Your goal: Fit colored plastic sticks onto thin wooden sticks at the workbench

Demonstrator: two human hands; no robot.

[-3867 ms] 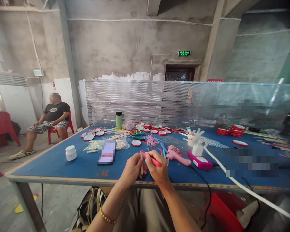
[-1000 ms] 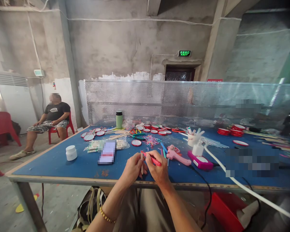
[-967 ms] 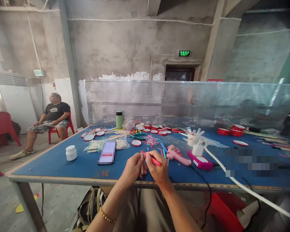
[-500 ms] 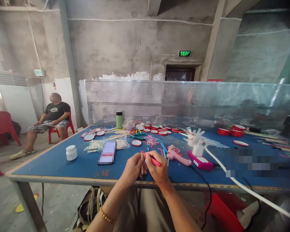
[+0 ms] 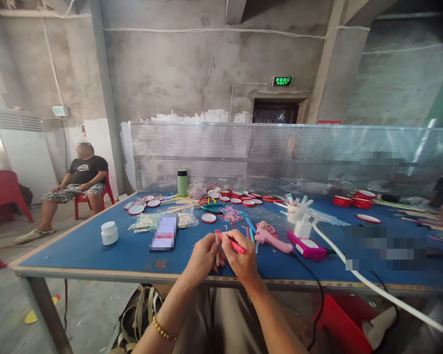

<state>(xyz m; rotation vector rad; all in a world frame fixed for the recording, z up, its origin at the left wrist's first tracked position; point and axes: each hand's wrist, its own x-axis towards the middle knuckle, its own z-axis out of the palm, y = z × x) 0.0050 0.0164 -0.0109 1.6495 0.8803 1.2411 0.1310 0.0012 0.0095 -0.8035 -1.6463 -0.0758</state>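
Note:
At the table's front edge my left hand is closed on a thin, pale flat stick, held nearly upright. My right hand grips a red pen-like tool; its front end meets the top of the stick, and whether it is a marker or a cutter I cannot tell. The fingertips of both hands are close together and hide part of the stick. Just right of my hands lies a pink glue gun. Colored sticks lie between it and my right hand.
A phone, a white jar and a bag of sticks lie left. Red-rimmed discs, pliers and a green bottle are behind. A white cable crosses right. A person sits at far left.
My hands, the stick and the red tool stay almost in place. At the far right edge, another person's hand has shifted slightly left.

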